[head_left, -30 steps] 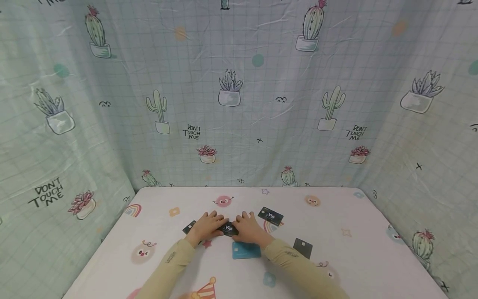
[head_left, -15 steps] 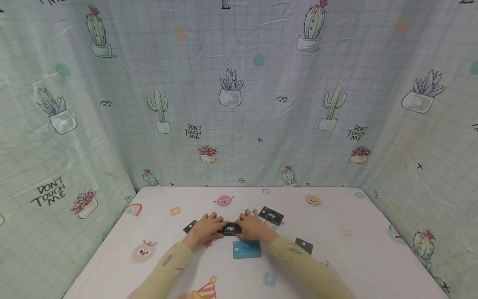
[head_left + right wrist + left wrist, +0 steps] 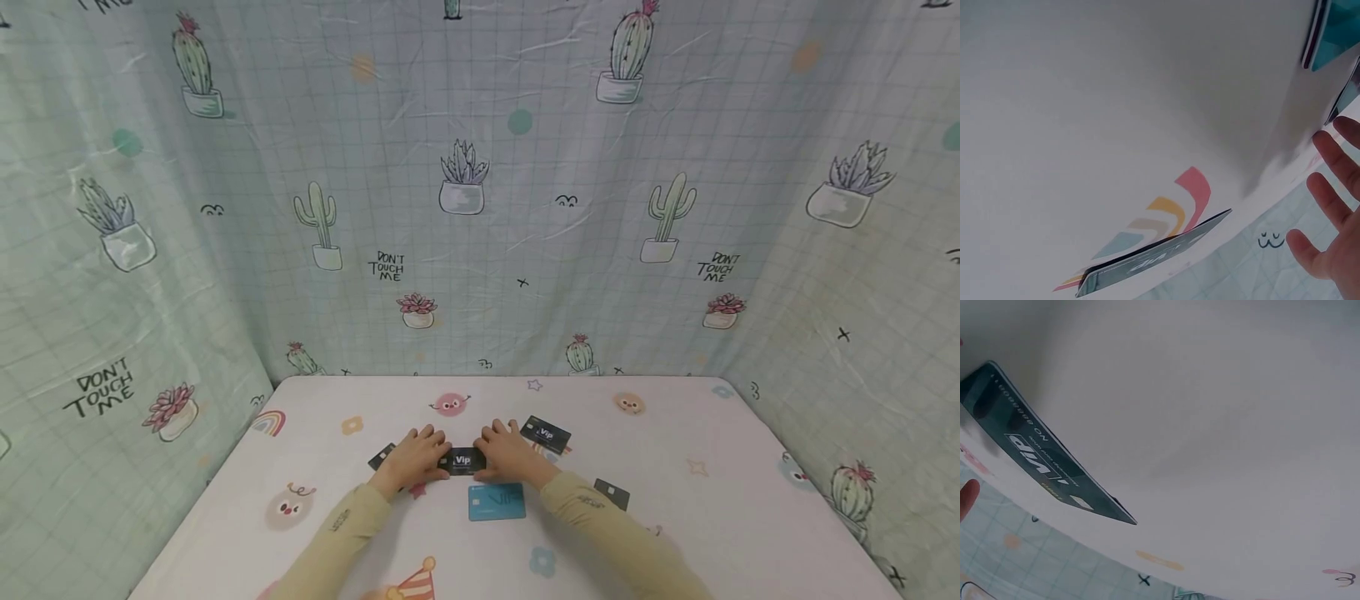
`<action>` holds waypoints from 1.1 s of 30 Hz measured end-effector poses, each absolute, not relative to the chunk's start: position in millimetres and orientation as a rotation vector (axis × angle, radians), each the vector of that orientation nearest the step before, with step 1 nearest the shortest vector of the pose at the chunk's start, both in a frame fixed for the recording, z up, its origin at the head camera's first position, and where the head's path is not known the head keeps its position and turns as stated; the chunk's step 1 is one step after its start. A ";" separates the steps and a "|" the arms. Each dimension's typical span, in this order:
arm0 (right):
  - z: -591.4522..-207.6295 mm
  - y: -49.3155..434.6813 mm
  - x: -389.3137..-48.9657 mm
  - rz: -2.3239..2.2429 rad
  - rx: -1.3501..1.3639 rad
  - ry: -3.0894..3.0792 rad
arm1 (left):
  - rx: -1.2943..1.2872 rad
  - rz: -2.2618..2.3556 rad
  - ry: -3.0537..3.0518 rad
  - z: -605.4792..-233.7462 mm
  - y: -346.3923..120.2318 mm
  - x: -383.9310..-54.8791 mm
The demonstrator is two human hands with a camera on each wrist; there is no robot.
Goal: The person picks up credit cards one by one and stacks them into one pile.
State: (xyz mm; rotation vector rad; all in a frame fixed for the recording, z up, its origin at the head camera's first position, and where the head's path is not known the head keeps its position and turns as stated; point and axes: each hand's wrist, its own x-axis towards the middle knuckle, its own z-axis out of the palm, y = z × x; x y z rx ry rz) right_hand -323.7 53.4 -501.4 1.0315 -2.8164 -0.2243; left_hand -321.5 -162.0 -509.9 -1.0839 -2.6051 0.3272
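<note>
A black card printed "Vip" (image 3: pixel 462 461) lies level between the two hands in the head view. My left hand (image 3: pixel 414 457) holds its left end, with thumb and index finger at opposite long edges. The right hand (image 3: pixel 510 454) pinches the right end in the same way; its spread fingers (image 3: pixel 1333 206) show in the right wrist view, by a dark card edge. Just below lies a blue card (image 3: pixel 497 502), its layered edge visible in the right wrist view. Another black card (image 3: pixel 381 455) is partly hidden behind the left hand; its Vip print (image 3: pixel 1032 456) shows in the left wrist view.
A further black Vip card (image 3: pixel 546 434) lies beyond the right hand, over a printed rainbow. To the right, a dark card (image 3: pixel 612 493) is partly covered by the right sleeve. A patterned cloth (image 3: pixel 480 233) hangs around the white table (image 3: pixel 712 533).
The held black card has turned from a slant to level and shifted slightly right. My right hand moved a little right and away, uncovering more of the blue card. The left hand barely moved.
</note>
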 end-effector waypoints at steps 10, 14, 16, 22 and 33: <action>-502.3 52.4 -325.3 -0.202 0.992 -2.865 | -1.050 0.256 -2.702 -506.5 -160.8 -322.9; -501.1 51.3 -326.2 -0.165 0.985 -2.884 | -1.040 0.161 -2.724 -506.3 -160.6 -324.7; -500.7 50.6 -326.7 -0.168 0.983 -2.889 | -1.044 0.142 -2.716 -506.2 -160.6 -325.5; -502.0 49.8 -328.3 -0.181 0.977 -2.895 | -1.056 0.156 -2.688 -505.8 -160.4 -325.7; -505.1 52.0 -328.8 -0.043 1.000 -2.894 | -1.078 0.198 -2.622 -505.8 -158.2 -323.0</action>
